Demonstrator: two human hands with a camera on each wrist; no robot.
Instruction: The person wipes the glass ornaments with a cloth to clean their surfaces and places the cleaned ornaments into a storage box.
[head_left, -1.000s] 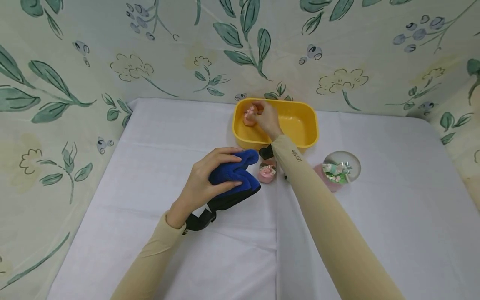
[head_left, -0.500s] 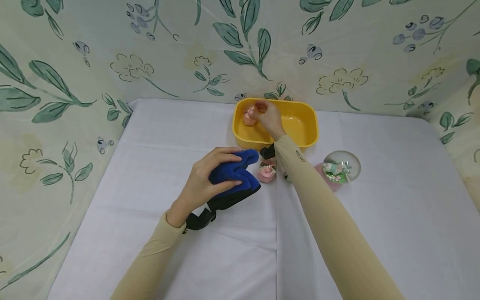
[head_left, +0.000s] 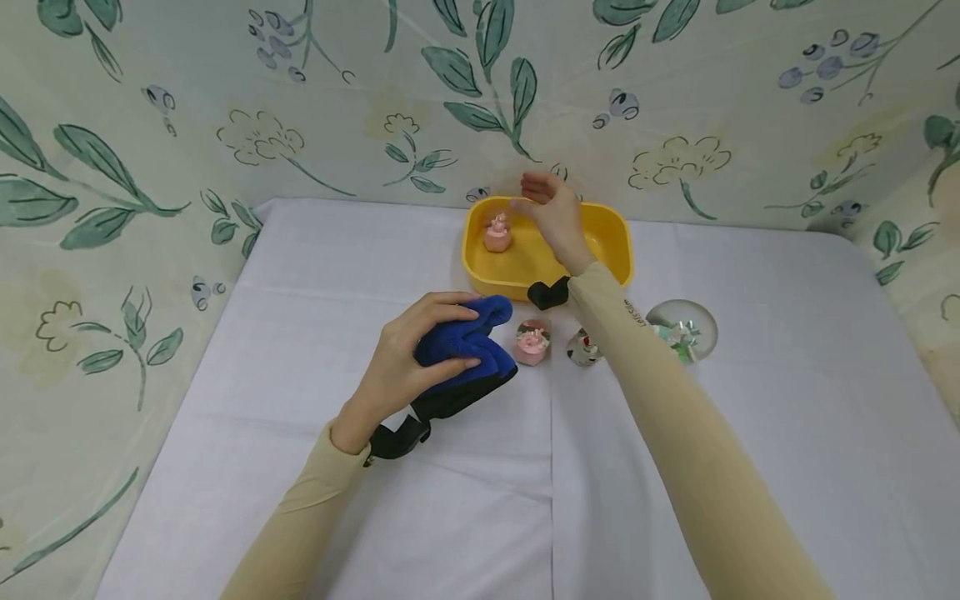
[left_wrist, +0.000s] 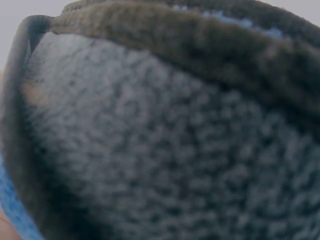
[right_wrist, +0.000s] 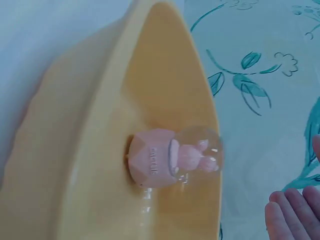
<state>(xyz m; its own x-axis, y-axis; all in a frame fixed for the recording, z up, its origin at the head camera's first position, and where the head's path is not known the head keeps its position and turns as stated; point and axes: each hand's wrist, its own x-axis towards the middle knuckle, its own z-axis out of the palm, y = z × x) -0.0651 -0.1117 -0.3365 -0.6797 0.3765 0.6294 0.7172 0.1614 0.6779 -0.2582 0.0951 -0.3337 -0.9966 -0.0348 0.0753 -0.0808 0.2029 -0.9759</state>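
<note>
My left hand (head_left: 397, 358) grips a folded blue and black cloth (head_left: 468, 346) between thumb and fingers. The cloth's dark fuzzy side (left_wrist: 165, 130) fills most of the left wrist view. Over the yellow basin (head_left: 517, 271) hovers my right hand (head_left: 561, 223), its fingers extended and holding nothing. A small pink snow globe (head_left: 497, 235) stands inside the basin near its left end, apart from that hand. The right wrist view shows this globe's faceted pink base (right_wrist: 152, 159) and clear dome, with a pink figure inside. My right fingers (right_wrist: 292, 215) appear at that view's lower right.
In front of the basin stand a small globe with a pink rose (head_left: 532, 343) and a small pale globe (head_left: 582, 348). A larger snow globe (head_left: 684, 329) is partly hidden behind my right sleeve. White cloth (head_left: 300, 333) covers the table; a floral curtain hangs behind.
My right hand has let go of the pink snow globe in the basin and moved up and right, its fingers opening. The left hand and cloth have stayed in place.
</note>
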